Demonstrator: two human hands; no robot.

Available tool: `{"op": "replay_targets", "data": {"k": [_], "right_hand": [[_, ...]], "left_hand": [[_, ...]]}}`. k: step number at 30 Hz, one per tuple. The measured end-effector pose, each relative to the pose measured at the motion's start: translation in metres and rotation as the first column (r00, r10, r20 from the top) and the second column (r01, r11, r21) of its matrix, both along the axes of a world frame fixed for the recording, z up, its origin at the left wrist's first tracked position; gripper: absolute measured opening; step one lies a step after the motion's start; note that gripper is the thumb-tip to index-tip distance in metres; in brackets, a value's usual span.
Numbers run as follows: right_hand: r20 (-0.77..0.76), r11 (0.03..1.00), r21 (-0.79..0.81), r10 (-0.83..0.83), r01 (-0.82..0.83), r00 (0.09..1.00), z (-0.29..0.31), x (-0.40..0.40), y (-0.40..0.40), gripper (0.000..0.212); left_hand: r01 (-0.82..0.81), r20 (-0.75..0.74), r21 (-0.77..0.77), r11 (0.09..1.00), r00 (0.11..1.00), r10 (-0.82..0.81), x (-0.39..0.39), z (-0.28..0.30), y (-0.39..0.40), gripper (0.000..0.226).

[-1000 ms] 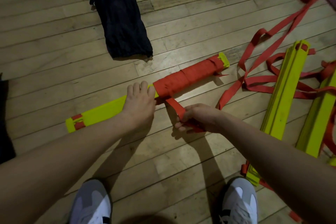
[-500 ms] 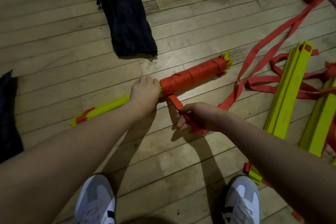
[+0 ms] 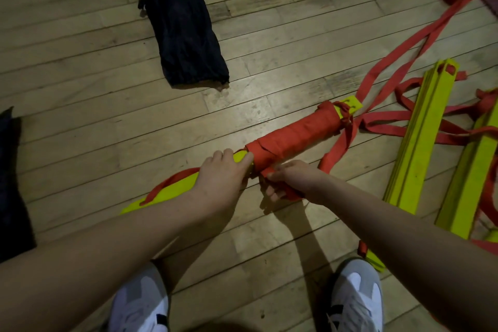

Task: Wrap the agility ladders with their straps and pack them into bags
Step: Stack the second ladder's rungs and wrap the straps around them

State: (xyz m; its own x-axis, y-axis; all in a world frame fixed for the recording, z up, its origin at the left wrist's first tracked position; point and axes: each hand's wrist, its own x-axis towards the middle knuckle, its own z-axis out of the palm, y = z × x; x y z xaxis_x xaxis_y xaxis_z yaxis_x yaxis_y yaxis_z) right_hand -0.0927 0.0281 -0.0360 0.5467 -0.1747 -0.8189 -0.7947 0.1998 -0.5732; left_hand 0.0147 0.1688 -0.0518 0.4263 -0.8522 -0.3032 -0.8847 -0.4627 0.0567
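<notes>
A bundle of yellow ladder rungs lies slantwise on the wooden floor, its right half bound in red strap. My left hand grips the bundle just left of the wrapped part. My right hand holds the loose red strap close under the wrap's near end. A dark bag lies flat on the floor beyond the bundle.
Two more yellow rung stacks lie at the right amid loose red straps trailing to the top right. Another dark bag sits at the left edge. My two white and grey shoes stand at the bottom.
The bundle has turned in my left hand, so its flat yellow face shows. My right hand has moved up with the strap, closer to the wrap.
</notes>
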Motion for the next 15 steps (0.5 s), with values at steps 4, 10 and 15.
{"op": "replay_targets", "data": {"k": [4,10,15], "right_hand": [[0.034,0.998,-0.064,0.028,-0.026,0.999,0.004,-0.001,-0.001,0.018],[0.062,0.996,-0.08,-0.046,0.051,0.997,0.008,0.005,-0.002,0.015],[0.052,0.999,-0.021,-0.035,0.036,0.998,0.007,0.005,-0.002,0.014]], "left_hand": [[-0.102,-0.03,-0.008,0.995,0.994,0.102,0.008,0.002,-0.01,0.063],[-0.223,-0.114,-0.11,0.969,0.971,0.211,0.015,0.006,-0.013,0.052],[-0.207,0.01,-0.091,0.974,0.978,0.208,0.028,0.0,-0.023,0.075]]}}
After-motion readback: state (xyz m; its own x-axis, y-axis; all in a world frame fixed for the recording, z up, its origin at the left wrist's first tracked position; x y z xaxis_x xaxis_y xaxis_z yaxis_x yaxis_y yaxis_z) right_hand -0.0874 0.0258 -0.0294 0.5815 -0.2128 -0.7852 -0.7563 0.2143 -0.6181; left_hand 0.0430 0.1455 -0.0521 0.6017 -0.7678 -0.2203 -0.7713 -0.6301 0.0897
